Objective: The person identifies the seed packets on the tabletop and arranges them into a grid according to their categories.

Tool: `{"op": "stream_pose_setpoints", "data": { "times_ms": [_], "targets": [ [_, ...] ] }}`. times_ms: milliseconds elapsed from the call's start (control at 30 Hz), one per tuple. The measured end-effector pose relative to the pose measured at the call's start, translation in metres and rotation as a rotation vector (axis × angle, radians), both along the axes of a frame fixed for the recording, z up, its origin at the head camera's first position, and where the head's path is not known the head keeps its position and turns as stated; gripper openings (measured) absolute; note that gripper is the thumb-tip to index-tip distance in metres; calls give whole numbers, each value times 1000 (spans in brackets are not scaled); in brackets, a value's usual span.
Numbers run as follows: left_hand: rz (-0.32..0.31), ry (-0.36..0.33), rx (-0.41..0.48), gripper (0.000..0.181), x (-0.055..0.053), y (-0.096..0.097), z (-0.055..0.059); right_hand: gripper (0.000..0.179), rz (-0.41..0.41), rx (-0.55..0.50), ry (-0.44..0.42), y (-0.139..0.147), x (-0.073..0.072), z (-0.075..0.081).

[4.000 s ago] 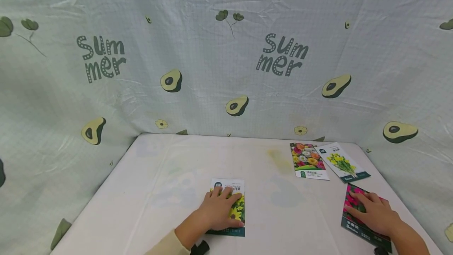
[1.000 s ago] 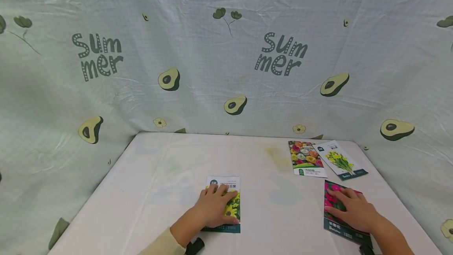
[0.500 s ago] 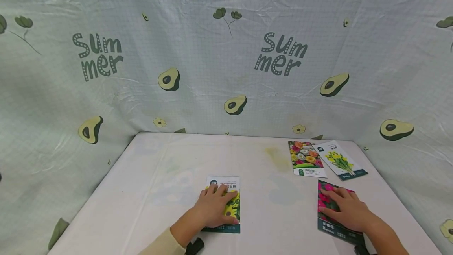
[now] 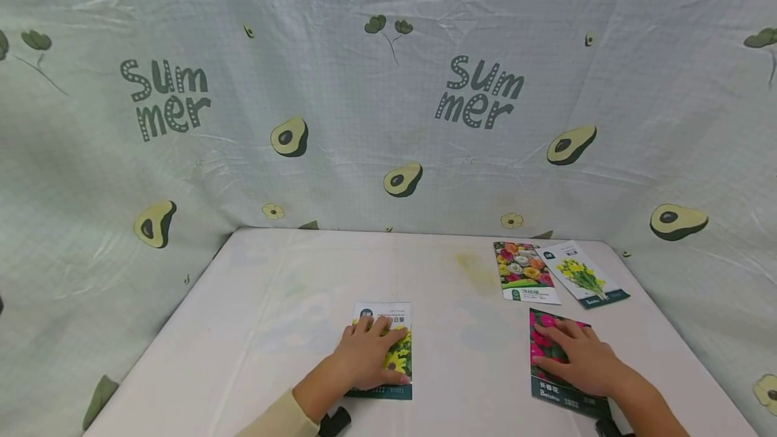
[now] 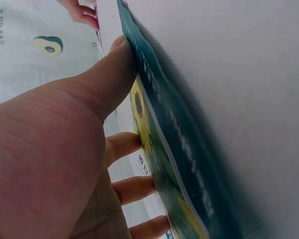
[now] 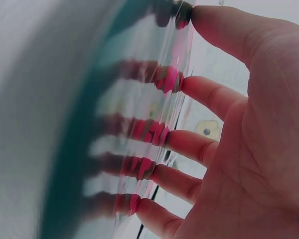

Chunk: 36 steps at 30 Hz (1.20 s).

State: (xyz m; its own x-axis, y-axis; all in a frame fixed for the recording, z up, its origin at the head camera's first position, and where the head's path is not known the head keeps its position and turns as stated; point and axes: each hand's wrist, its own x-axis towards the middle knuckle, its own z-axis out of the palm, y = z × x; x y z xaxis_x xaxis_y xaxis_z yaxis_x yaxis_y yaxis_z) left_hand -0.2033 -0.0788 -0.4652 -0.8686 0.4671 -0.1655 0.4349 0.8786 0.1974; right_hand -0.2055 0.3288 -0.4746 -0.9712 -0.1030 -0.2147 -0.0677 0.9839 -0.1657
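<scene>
In the head view, my left hand rests with spread fingers on a packet with yellow sunflowers, flat on the table left of the other packets. The left wrist view shows its thumb and fingertips pressing on the front of that packet, whose teal strip bends slightly. My right hand lies with fingers spread on a packet with pink flowers, slightly turned on the table at the right. Up close in the right wrist view, all its fingertips touch the glossy face of this packet, and their reflections show there.
Behind the right hand, a packet with mixed-colour flowers and a white packet with yellow flowers lie side by side, slightly overlapping. A white-covered table bears everything. A cloth printed with avocados hangs behind it.
My right hand has slid the pink-flower packet leftward across the table, closer to the sunflower packet. The left hand stays in place on its packet. The head view has shifted slightly.
</scene>
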Motion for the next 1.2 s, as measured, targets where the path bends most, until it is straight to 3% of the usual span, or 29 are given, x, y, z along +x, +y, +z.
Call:
{"op": "stream_pose_setpoints", "data": {
  "times_ms": [1200],
  "targets": [
    [1, 1, 4, 81, -1, -1, 1, 81, 67, -37, -2, -30, 0, 1]
  ]
}}
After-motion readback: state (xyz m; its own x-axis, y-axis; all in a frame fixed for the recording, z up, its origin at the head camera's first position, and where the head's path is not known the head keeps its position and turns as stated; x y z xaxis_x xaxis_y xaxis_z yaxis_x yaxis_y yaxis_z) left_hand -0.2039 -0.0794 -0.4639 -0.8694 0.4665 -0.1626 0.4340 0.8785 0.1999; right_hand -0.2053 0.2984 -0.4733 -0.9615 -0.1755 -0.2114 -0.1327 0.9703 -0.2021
